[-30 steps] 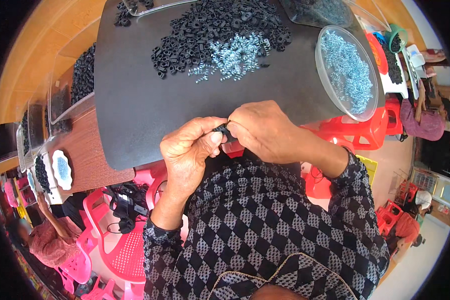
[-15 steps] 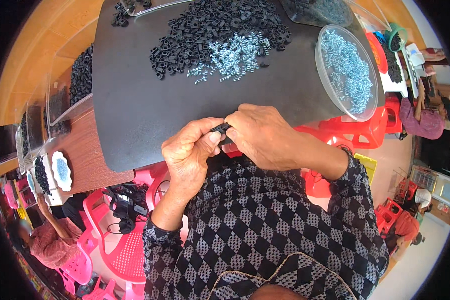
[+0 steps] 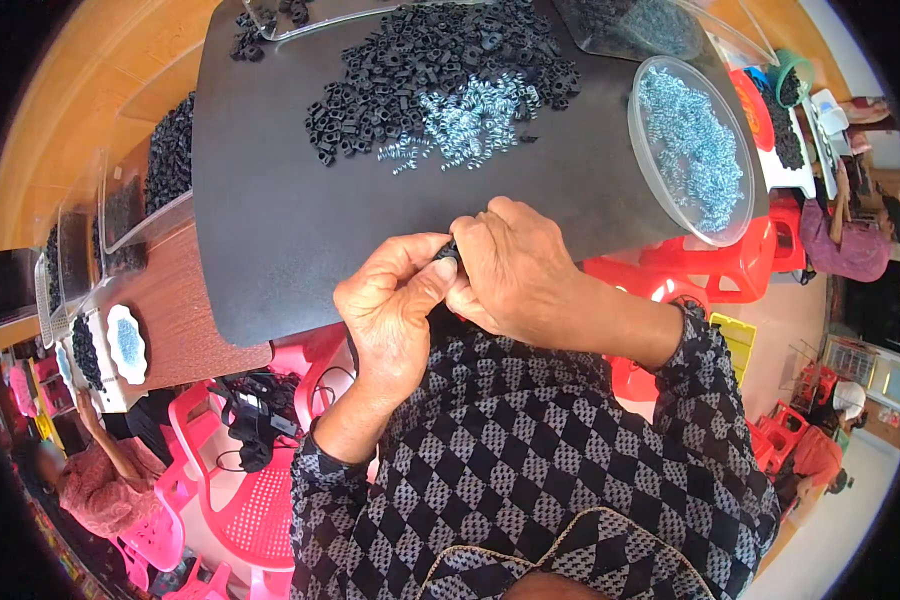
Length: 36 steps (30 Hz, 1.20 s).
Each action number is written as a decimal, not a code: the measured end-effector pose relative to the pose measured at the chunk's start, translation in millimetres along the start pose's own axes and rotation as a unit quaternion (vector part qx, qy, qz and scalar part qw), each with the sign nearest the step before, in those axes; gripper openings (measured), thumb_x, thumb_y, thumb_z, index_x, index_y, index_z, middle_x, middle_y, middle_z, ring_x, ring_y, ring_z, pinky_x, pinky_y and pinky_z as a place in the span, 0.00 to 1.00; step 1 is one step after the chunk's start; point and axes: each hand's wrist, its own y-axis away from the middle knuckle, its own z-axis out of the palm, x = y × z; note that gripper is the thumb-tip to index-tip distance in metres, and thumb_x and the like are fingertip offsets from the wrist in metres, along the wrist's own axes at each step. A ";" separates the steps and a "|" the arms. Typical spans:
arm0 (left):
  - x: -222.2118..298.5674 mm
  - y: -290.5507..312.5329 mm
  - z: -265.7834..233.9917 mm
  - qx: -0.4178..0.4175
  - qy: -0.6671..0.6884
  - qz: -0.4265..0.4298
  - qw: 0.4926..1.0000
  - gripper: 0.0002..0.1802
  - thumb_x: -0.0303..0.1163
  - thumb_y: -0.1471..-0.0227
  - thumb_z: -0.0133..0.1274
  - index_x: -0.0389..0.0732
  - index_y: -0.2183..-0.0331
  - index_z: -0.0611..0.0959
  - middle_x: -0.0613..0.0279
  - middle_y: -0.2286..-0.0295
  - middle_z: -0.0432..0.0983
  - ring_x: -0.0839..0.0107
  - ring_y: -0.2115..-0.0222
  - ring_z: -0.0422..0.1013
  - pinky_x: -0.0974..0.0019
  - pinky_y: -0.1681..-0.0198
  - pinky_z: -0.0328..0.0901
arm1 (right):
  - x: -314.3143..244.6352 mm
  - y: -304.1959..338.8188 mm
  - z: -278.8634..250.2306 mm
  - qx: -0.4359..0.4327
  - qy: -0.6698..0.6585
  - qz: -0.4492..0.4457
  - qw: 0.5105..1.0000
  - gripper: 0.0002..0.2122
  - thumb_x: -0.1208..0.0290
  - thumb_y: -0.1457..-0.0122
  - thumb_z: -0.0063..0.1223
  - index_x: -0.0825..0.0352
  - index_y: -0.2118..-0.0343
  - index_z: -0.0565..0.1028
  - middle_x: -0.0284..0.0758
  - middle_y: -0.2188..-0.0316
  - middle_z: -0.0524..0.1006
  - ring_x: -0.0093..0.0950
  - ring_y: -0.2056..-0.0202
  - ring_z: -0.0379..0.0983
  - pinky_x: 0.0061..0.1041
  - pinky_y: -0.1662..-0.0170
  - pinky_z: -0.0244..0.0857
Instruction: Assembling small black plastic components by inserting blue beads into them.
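Observation:
My left hand pinches a small black plastic part between thumb and fingers, just off the table's near edge. Pressed against the same part, my right hand has its fingers curled over it and hides most of it. Whether a spring sits in the part cannot be seen. Beyond my hands, a loose heap of small metal springs lies against a large pile of black plastic parts on the dark tabletop.
A round clear tub of springs stands at the right table edge. Clear trays of black parts are at the left. Pink chairs and red stools flank me. Other people sit at work on both sides.
Both hands remain together on the black part. My right hand has rolled over it, fingers more curled, covering more of it. The left hand has shifted slightly right.

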 end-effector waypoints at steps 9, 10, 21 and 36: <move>10.1 -4.6 -1.8 -0.033 0.045 -0.009 0.998 0.09 0.21 0.53 0.55 0.29 0.66 0.80 0.61 0.73 0.77 0.78 0.74 0.70 0.76 0.68 0.66 | 4.1 -3.1 2.3 0.026 0.015 -0.034 0.999 0.12 0.68 0.62 0.58 0.67 0.81 0.65 0.35 0.86 0.65 0.31 0.80 0.63 0.29 0.78 0.59; 11.5 -5.3 -3.7 -0.059 0.092 -0.028 0.994 0.09 0.23 0.50 0.54 0.29 0.65 0.80 0.62 0.74 0.76 0.78 0.75 0.70 0.76 0.70 0.66 | 5.1 -4.0 1.9 0.036 -0.020 -0.020 0.999 0.12 0.68 0.62 0.58 0.67 0.81 0.65 0.35 0.86 0.66 0.32 0.80 0.64 0.29 0.77 0.60; 8.9 1.6 -8.5 -0.056 -0.026 -0.008 0.998 0.10 0.27 0.46 0.51 0.30 0.64 0.80 0.65 0.76 0.75 0.81 0.77 0.68 0.78 0.73 0.64 | 9.8 -2.6 -2.8 0.043 -0.086 -0.015 0.995 0.16 0.73 0.65 0.61 0.72 0.73 0.67 0.36 0.84 0.65 0.32 0.82 0.62 0.30 0.80 0.57; 9.5 -48.3 -35.1 0.028 -0.372 0.201 0.906 0.10 0.21 0.58 0.55 0.36 0.68 0.81 0.59 0.78 0.73 0.70 0.78 0.71 0.70 0.72 0.65 | 142.0 -51.1 -126.2 0.136 0.229 0.183 0.946 0.10 0.71 0.50 0.55 0.66 0.64 0.74 0.37 0.76 0.74 0.29 0.77 0.71 0.26 0.73 0.64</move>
